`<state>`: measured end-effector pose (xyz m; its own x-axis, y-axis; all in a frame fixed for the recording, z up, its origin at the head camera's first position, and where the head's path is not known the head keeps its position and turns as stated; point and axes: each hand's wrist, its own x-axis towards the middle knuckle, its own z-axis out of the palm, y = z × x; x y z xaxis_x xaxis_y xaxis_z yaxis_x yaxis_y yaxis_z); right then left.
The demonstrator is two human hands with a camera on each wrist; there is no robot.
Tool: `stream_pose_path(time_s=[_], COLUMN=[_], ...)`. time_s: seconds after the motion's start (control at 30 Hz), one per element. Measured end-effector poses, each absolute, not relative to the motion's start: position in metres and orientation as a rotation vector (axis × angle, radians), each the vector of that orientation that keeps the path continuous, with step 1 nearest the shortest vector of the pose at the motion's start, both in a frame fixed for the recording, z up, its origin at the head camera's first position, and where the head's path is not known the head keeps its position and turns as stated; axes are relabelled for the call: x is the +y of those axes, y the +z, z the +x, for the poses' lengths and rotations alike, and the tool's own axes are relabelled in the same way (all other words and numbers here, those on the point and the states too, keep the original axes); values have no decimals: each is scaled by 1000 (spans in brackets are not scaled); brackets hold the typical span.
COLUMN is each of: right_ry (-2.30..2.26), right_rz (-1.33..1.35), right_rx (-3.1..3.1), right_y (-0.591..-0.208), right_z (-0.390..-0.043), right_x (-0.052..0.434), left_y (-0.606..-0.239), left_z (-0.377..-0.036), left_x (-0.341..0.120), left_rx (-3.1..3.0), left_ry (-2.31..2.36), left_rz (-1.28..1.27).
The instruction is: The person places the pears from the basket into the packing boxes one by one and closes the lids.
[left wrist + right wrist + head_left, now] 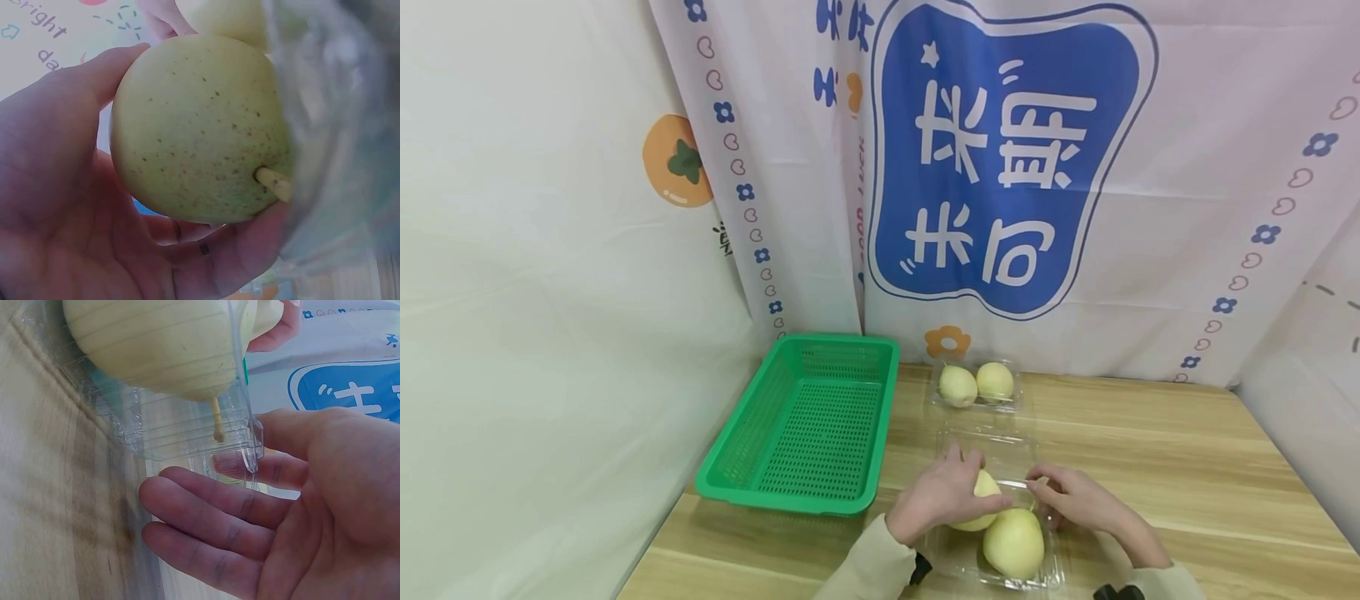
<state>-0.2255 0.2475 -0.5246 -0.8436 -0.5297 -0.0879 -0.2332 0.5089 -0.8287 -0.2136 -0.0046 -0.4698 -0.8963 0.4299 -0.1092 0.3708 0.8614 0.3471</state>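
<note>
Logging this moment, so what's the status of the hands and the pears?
Left hand grips a pear in the clear box. Right hand pinches the box edge. Second pear alongside, nothing blocking.

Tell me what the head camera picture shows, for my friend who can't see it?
A left hand grips a pale pear in a clear plastic box; the right hand holds the box's edge. A green basket sits alongside.
</note>
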Motion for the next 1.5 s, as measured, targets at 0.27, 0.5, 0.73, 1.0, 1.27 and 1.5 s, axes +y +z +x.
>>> stream_pose_path(time_s=[0.27,0.5,0.73,1.0,1.27,1.5], right_ry=[-1257,-1231,-1226,-1240,-1222,-1214], right_rz=[-640,-639,-632,-646,-645,-640], right_rx=[2423,2441,2439,2431,2443,2458], right_y=[-524,-522,-522,-523,-521,-519], right_z=[-224,-225,-225,-225,-226,-224], right_x=[248,248,248,246,245,244], left_y=[-469,-467,-471,-476,-477,-476], left_z=[-212,-209,-208,-207,-206,-206], left_x=[-2,-4,-7,-8,-8,-10], left_rx=[2851,2880,2900,2933,2970,2964], left_ry=[396,392,412,414,346,353], left_rz=[634,700,784,852,865,880])
